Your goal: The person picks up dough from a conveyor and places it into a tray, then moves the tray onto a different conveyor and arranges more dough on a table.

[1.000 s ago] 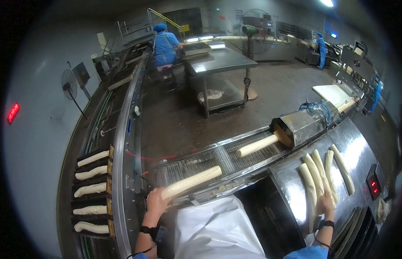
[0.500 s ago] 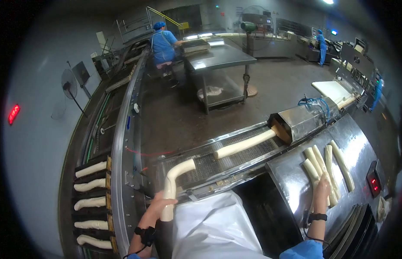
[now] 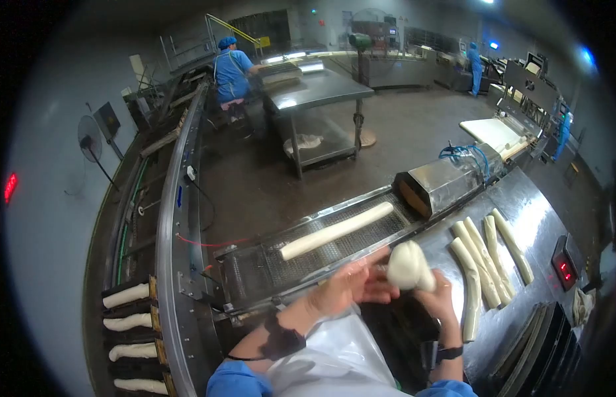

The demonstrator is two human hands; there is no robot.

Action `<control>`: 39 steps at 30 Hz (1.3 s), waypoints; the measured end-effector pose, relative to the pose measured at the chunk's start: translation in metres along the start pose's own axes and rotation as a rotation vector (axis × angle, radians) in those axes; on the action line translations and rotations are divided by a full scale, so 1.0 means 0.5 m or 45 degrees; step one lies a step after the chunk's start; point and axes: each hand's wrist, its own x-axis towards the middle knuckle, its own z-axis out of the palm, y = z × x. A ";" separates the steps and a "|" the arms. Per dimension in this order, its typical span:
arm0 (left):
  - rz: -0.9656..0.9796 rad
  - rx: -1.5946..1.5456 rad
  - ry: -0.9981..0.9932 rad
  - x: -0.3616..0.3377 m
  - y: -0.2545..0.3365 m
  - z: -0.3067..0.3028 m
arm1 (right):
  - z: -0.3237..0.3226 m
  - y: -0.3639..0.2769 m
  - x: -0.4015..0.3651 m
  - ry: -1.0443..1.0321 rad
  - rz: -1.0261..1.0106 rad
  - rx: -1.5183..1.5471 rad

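Over the dark gap in front of my apron, a folded, motion-blurred piece of dough [image 3: 408, 266] is between my hands. My right hand [image 3: 439, 299] wraps round its lower right side. Fingers outstretched and apart, my left hand [image 3: 361, 283] reaches to the left side of the dough, palm partly turned up. Just right of my right hand, several pale dough logs [image 3: 471, 284] lie side by side on a metal worktop [image 3: 520, 188]. Beyond my left hand, one long dough log [image 3: 338, 230] rests on the mesh conveyor [image 3: 255, 268].
A metal housing [image 3: 447, 178] covers the conveyor's far end. At left, a line of dark trays carries dough pieces [image 3: 126, 296] beside a steel rail [image 3: 166, 245]. A red digital display [image 3: 565, 266] stands at right. A co-worker in blue [image 3: 232, 74] stands near a steel table [image 3: 314, 89].
My left hand has moved right from the conveyor's near end, where it held a bent dough log. My right hand has left the worktop logs. The conveyor log has travelled left, out of the housing.
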 end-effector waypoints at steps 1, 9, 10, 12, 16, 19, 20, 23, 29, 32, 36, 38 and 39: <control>0.096 0.129 0.104 0.009 -0.003 -0.038 | -0.032 0.048 -0.003 0.056 0.078 -0.113; -0.131 2.433 1.078 -0.166 0.026 -0.377 | -0.156 0.289 -0.217 0.619 0.415 -1.056; -0.130 2.435 1.076 -0.191 0.026 -0.397 | -0.164 0.294 -0.237 0.611 0.535 -0.846; -0.423 2.346 1.274 -0.218 0.033 -0.402 | -0.166 0.294 -0.254 0.606 0.693 -0.564; -0.481 2.318 1.239 -0.208 0.018 -0.366 | -0.131 0.293 -0.209 0.787 0.559 -0.665; -0.263 2.332 1.183 -0.204 -0.026 -0.355 | -0.142 0.312 -0.150 0.676 0.444 -0.821; -0.220 2.348 1.130 -0.204 -0.035 -0.349 | -0.156 0.306 -0.121 0.504 0.648 -0.993; -0.179 2.401 1.079 -0.232 -0.038 -0.334 | -0.195 0.253 -0.047 0.215 0.767 -1.257; -0.298 2.444 1.211 -0.354 -0.006 -0.309 | -0.235 0.286 0.048 -0.021 0.687 -1.184; -0.338 2.480 1.351 -0.406 -0.005 -0.302 | -0.220 0.291 0.061 0.009 0.659 -1.197; -0.192 2.477 1.514 -0.450 -0.012 -0.292 | -0.208 0.303 0.044 -0.041 0.648 -1.221; -0.182 2.459 1.568 -0.463 -0.014 -0.286 | -0.195 0.314 0.014 0.013 0.521 -1.242; -0.205 2.429 1.618 -0.469 -0.014 -0.285 | -0.185 0.309 0.005 0.041 0.458 -1.248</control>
